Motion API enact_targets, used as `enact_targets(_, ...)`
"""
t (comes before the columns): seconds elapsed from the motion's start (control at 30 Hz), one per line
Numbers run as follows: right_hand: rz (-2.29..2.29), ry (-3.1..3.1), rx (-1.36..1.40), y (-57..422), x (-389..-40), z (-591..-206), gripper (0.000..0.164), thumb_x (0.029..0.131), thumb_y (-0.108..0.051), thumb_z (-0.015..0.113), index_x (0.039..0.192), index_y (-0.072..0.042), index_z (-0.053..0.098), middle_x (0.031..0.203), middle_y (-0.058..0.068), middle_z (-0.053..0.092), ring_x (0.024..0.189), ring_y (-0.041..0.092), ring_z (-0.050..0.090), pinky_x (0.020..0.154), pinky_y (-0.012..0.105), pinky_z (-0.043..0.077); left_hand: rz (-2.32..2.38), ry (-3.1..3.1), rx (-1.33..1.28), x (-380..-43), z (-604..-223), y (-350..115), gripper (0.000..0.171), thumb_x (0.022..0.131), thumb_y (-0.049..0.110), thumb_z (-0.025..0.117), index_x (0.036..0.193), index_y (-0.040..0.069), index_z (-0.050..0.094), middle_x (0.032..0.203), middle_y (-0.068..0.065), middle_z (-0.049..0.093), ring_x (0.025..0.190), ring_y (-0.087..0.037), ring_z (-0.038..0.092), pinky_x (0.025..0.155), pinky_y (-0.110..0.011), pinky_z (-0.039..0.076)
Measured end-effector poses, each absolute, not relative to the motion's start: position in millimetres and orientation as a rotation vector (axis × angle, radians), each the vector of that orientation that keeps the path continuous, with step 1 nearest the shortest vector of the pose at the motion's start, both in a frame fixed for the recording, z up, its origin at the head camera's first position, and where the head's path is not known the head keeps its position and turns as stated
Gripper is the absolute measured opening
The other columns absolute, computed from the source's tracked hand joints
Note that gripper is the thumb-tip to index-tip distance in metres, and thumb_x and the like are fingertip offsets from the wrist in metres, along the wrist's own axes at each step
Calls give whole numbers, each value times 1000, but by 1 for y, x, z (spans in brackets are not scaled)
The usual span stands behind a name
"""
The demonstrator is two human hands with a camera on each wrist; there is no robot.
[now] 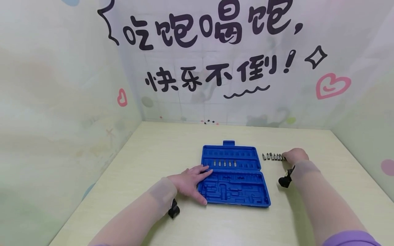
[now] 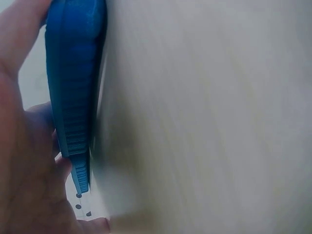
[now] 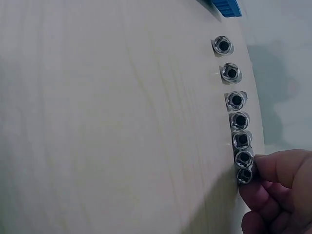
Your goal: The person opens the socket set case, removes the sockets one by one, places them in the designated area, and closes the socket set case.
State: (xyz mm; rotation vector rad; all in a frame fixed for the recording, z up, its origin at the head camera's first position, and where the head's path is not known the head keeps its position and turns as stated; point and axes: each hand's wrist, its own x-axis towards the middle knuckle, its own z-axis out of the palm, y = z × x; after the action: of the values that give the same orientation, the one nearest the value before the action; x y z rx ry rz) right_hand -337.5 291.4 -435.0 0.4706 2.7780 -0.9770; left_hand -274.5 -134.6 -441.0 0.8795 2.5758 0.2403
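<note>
A blue plastic tool case (image 1: 246, 167) lies unfolded on the table, with several small silver bit sockets (image 1: 224, 163) in a row in its far half. My left hand (image 1: 192, 181) rests at the case's left edge, fingers spread over the rim and thumb at the near corner. In the left wrist view, the case's ribbed side (image 2: 73, 87) stands beside the palm. Right of the case, several more bit sockets (image 3: 231, 73) lie in a line, square holes facing the right wrist camera. My right hand (image 1: 297, 156) pinches the end bit socket (image 3: 244, 175) between thumb and finger.
The near half of the case holds moulded recesses (image 1: 235, 188). A light wood-grain table (image 1: 154, 153) carries everything. Printed curtains (image 1: 191, 109) close off the back and both sides. A black wrist camera (image 1: 285, 179) hangs below the right wrist, another (image 1: 174, 209) by the left.
</note>
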Motion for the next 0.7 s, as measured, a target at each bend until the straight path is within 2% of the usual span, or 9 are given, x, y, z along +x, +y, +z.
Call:
enact_targets(0.33, -947, 2816, 473, 288, -335, -437, 45, 92, -26, 53, 106, 15, 63, 108, 30, 58, 87, 35, 54, 71, 40, 47, 244, 2577, 870, -275, -441, -134, 113, 69, 71, 70, 156, 31, 11, 161, 7, 3, 147, -19, 1, 115, -54, 10)
enact_targets(0.47, -988, 2795, 490, 288, -331, -436, 49, 93, -29, 49, 113, 15, 59, 118, 33, 54, 96, 39, 54, 80, 45, 47, 239, 2577, 863, -275, -441, -134, 113, 69, 71, 70, 156, 31, 10, 161, 8, 3, 147, -19, 1, 115, -54, 10)
enact_targets(0.53, -1005, 2780, 482, 290, -330, -436, 47, 95, -30, 45, 105, 13, 61, 115, 32, 56, 97, 38, 53, 83, 46, 46, 237, 2576, 862, -275, -441, -134, 112, 69, 72, 69, 156, 31, 10, 161, 8, 3, 147, -18, 1, 115, -54, 10)
enact_targets(0.6, -1009, 2777, 453, 292, -329, -436, 43, 95, -30, 42, 89, 8, 61, 103, 28, 60, 91, 37, 54, 81, 46, 46, 240, 2572, 863, -275, -440, -134, 112, 69, 71, 69, 156, 31, 10, 161, 8, 3, 147, -19, 1, 115, -54, 10)
enact_targets(0.7, -1003, 2800, 386, 294, -328, -433, 42, 95, -30, 39, 80, 2, 59, 91, 21, 63, 85, 35, 55, 78, 46, 45, 240, 2571, 865, -274, -440, -134, 112, 69, 71, 70, 156, 31, 10, 161, 8, 3, 147, -19, 0, 115, -54, 9)
